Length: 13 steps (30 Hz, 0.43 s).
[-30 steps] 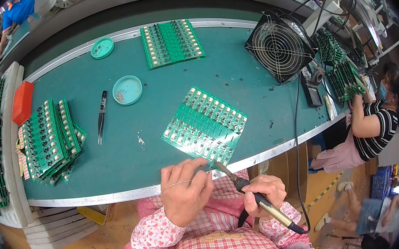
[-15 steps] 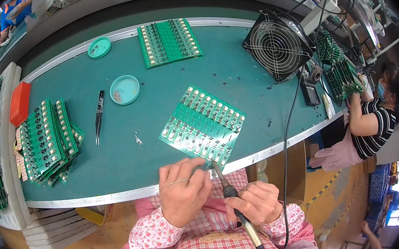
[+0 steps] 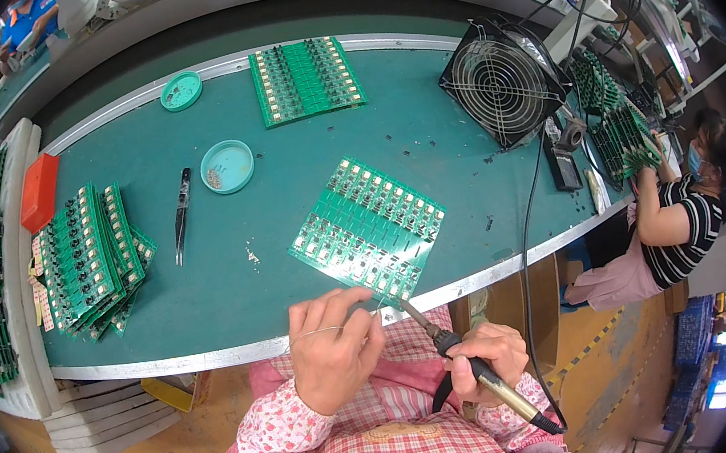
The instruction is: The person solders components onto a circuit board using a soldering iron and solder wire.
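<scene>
A green circuit board panel (image 3: 369,222) lies at an angle near the table's front edge, with rows of pale square parts on it. My right hand (image 3: 491,357) is closed round the handle of a soldering iron (image 3: 438,336), whose tip points up and left at the panel's near corner. Whether the tip touches the board I cannot tell. My left hand (image 3: 334,348) pinches a thin solder wire (image 3: 319,330) beside that same corner, its fingers close to the iron's tip. The wire trails back across the hand.
Stacked panels (image 3: 89,262), a red box (image 3: 40,193) and tweezers (image 3: 184,216) lie left. Two round teal dishes (image 3: 227,166) and another panel (image 3: 308,81) are farther back. A black fan (image 3: 503,81) stands right, near the iron's cable (image 3: 529,252). A co-worker (image 3: 679,208) sits at far right.
My right hand has shifted to the right with the soldering iron, which now leans more flatly, its tip slightly to the right. The left hand and the panel have hardly moved.
</scene>
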Available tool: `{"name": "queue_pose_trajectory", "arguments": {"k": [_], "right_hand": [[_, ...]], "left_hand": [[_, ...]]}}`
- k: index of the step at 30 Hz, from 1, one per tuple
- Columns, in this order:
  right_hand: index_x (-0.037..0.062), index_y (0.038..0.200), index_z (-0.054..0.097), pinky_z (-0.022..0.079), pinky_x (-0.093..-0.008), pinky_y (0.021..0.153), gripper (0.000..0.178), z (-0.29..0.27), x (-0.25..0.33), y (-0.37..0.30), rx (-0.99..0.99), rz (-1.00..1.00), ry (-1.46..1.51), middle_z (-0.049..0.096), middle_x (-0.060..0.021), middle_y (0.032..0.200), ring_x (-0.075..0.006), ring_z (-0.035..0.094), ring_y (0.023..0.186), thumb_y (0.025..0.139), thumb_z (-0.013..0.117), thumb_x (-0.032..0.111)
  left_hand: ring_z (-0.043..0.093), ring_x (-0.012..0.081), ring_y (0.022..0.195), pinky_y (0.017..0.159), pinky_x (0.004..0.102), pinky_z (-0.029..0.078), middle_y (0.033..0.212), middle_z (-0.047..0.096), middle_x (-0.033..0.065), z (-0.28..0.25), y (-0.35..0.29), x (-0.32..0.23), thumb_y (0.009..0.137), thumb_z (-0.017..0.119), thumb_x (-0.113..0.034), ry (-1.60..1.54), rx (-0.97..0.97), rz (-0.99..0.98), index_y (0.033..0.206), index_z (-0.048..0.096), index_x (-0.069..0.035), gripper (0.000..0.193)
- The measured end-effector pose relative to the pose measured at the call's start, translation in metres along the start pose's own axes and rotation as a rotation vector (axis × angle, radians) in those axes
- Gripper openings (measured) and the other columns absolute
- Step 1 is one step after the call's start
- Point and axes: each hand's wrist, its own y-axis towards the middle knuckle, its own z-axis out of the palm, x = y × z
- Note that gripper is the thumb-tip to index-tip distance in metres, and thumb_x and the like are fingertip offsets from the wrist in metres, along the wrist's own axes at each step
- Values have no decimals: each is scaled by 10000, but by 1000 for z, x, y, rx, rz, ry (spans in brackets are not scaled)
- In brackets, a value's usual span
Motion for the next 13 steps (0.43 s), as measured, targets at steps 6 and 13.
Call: {"name": "queue_pose_trajectory", "arguments": {"k": [6, 13], "right_hand": [[5, 920, 579, 468, -307, 450, 154, 2, -4, -11, -101, 44, 28, 648, -80, 630, -191, 581, 453, 811, 680, 41], [6, 958, 568, 480, -312, 457, 172, 0, -4, -9, -33, 27, 7, 658, -78, 645, -191, 598, 473, 828, 671, 51]], "left_hand": [[621, 256, 992, 830, 402, 409, 1073, 662, 41, 0, 2, -6, 736, 730, -47, 6, -1, -3, 743, 575, -67, 157], [616, 248, 1005, 840, 401, 401, 1063, 653, 38, 7, 1, -10, 729, 735, -52, 15, 33, 10, 757, 586, -71, 153]]}}
